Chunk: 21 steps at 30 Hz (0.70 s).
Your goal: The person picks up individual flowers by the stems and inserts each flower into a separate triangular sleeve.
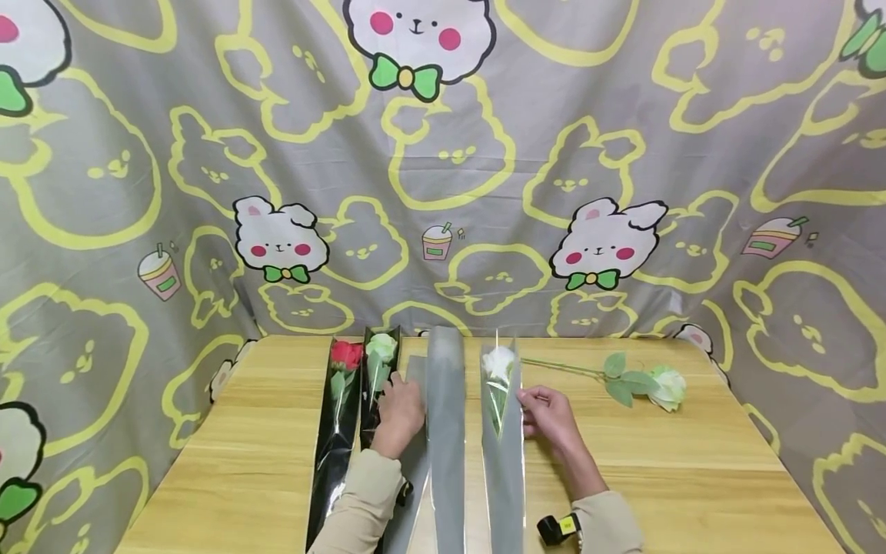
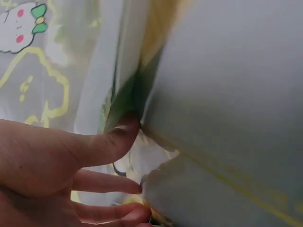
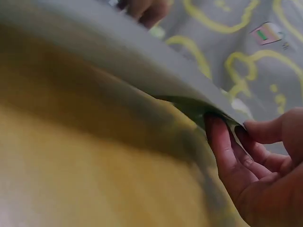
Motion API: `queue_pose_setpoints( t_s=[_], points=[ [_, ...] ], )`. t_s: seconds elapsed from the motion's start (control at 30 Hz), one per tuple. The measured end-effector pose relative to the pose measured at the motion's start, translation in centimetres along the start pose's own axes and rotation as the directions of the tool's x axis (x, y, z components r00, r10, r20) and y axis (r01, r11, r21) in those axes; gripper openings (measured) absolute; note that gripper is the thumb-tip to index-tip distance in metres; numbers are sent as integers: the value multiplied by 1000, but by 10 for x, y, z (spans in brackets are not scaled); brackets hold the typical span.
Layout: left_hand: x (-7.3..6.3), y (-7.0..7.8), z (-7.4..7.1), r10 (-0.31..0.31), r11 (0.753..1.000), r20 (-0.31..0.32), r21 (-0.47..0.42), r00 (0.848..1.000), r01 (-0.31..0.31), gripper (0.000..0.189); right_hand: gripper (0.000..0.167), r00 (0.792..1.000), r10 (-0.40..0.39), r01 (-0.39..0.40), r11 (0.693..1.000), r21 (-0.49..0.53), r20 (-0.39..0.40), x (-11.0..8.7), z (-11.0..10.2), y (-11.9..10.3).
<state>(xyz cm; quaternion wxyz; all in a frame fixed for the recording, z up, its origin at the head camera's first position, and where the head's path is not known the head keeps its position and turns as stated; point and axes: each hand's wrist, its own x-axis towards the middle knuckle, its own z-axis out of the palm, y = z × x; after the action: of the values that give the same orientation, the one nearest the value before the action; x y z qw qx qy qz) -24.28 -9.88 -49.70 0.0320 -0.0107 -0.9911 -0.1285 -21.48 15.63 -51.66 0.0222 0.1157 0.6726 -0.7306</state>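
Note:
A white rose (image 1: 498, 363) lies in a clear-fronted grey flower sleeve (image 1: 508, 477). My right hand (image 1: 550, 415) pinches that sleeve's right edge between thumb and fingers, as the right wrist view also shows (image 3: 265, 165). Over the right edge of a black sleeve with a pale green rose (image 1: 382, 348) is my left hand (image 1: 400, 408). Up close, its thumb (image 2: 113, 144) and fingers pinch the edge of a filmy sleeve, with green behind the thumb. Between the hands lies a long grey sleeve (image 1: 446, 431); another grey one is partly under the left forearm.
At the left, a red rose (image 1: 347, 355) sits in a black sleeve (image 1: 334, 454). A loose pale green rose (image 1: 667, 388) with stem and leaves lies at the right on the wooden table (image 1: 692, 477). A patterned curtain (image 1: 443, 169) hangs behind and at both sides.

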Motion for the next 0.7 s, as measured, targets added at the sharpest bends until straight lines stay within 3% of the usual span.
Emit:
queue_pose_setpoints(
  t_s=[0.1, 0.23, 0.3, 0.37, 0.5, 0.6, 0.7],
  points=[
    [3, 1, 2, -8, 1000, -28, -22, 1000, 8, 12, 16, 1000, -14, 14, 999, -32, -2, 2, 2, 10],
    [4, -4, 7, 19, 993, -132, -113, 991, -34, 7, 17, 999, -45, 44, 994, -101, -9, 2, -1, 11],
    [5, -10, 9, 46, 979, -176, -189, 983, -80, 7, 17, 998, -65, 60, 987, -149, -25, 2, -6, 8],
    [5, -17, 8, 50, 951, -165, -294, 985, -97, 16, 17, 994, -95, 83, 977, -198, -54, 4, -13, 5],
    [5, -35, -4, 3, 845, -60, -533, 998, -34, 36, 20, 979, -140, 108, 973, -202, -147, 15, -29, 0],
    [6, -43, -14, -63, 767, -3, -640, 998, 47, 42, 33, 982, -72, 71, 997, -12, -175, 23, -47, 1],
    [8, -47, -23, -98, 663, 18, -744, 995, 79, 56, 47, 990, 37, -3, 971, 239, -136, 25, -64, -1]
  ],
)
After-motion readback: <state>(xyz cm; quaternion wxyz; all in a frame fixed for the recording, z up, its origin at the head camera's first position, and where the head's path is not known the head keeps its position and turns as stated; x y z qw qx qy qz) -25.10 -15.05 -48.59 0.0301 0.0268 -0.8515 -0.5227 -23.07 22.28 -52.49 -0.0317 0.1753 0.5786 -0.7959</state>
